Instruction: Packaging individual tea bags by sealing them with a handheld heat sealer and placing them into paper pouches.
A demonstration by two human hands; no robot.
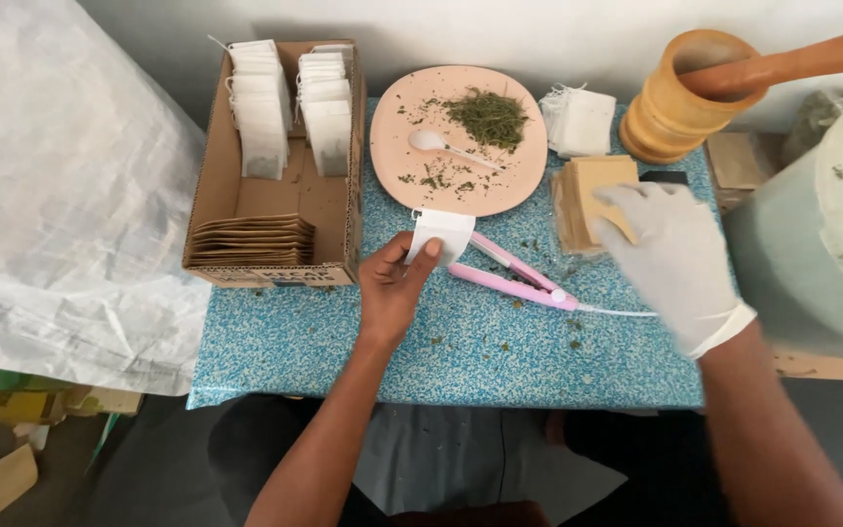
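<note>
The bare left hand (397, 283) pinches a white tea bag (441, 234) — pink sealer (514, 273) at its three o'clock; the gloved right hand (670, 259), fingers spread, rests on brown envelopes (582, 190).

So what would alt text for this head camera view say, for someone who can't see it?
Bare left hand pinches a white tea bag over a blue speckled table; gloved right hand rests on tan envelopes. Nearby: pink sealer, plate of dried herbs, cardboard box.
</note>
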